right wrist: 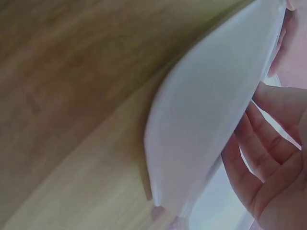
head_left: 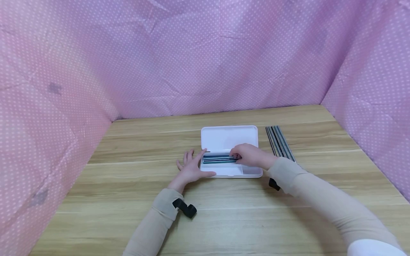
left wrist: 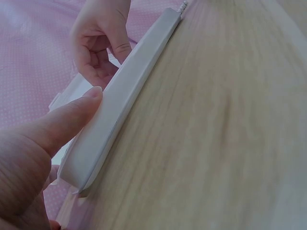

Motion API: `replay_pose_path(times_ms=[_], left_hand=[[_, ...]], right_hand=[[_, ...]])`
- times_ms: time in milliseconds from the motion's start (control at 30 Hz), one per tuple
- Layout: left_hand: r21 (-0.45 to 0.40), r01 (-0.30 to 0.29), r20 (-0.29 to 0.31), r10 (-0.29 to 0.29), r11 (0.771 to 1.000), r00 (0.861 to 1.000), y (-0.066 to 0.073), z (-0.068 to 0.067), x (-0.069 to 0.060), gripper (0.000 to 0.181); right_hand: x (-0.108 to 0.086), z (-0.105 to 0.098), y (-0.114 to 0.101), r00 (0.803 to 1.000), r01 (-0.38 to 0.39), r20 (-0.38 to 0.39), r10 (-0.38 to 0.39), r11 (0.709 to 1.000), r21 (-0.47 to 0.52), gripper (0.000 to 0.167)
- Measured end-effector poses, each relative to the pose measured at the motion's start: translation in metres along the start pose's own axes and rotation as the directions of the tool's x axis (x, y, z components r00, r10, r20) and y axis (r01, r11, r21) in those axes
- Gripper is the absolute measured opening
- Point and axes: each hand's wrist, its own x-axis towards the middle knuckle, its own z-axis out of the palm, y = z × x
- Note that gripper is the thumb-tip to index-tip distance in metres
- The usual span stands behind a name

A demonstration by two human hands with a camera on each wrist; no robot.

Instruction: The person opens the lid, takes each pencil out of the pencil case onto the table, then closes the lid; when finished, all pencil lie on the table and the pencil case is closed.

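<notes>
Near the middle of the wood-grain surface (head_left: 224,220) lies a white pencil case (head_left: 224,171), its lid (head_left: 229,138) swung back on the far side with the inside facing up. The case is divided: several slender dark pencils (head_left: 217,159) lie side by side, lengthwise, in the rear part, while a partition marks off a smaller compartment (head_left: 252,170) at the front right corner.

At the left end of the case, the left hand (head_left: 192,172) is spread rather than clenched, the thumb laid straight against the front wall and the index finger reaching to the rear left corner; its other fingers fan out beyond the case. The left wrist view shows the thumb touching that front wall.

Over the right ends of the pencils, the right hand (head_left: 251,155) reaches into the case with bent fingers. Their tips are hidden behind the case wall in both wrist views, so I cannot tell whether they grasp a pencil.

To the right of the case, apart from it, a row of loose pencils (head_left: 280,142) lies aslant on the surface, the near ends partly covered by the right arm. Both arms wear beige sleeves (head_left: 147,225), and pink dotted cloth (head_left: 205,53) hangs around the surface.
</notes>
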Motion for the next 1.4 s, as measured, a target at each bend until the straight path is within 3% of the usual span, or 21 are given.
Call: replay_pose_path(times_ms=[267,633,1067,1400], left_hand=[[-0.004,-0.006,-0.005,0.006,1.000,1.000,0.002,-0.001,-0.001,0.096],[0.000,-0.007,-0.010,0.007,1.000,1.000,0.001,0.001,-0.002,0.096],[-0.010,-0.008,-0.016,0.007,1.000,1.000,0.000,0.002,-0.002,0.096],[-0.001,-0.007,-0.009,0.007,1.000,1.000,0.000,0.002,-0.001,0.095]], right_hand=[[0.001,0.001,-0.002,1.000,0.005,-0.004,-0.005,0.999,-0.036,0.025],[0.006,-0.001,-0.008,0.998,-0.026,0.056,0.030,0.998,-0.059,0.023],[0.012,-0.005,-0.013,0.996,0.019,0.086,-0.010,0.994,-0.105,0.013],[0.018,-0.007,-0.016,0.981,-0.013,0.190,0.036,0.993,-0.119,0.018]])
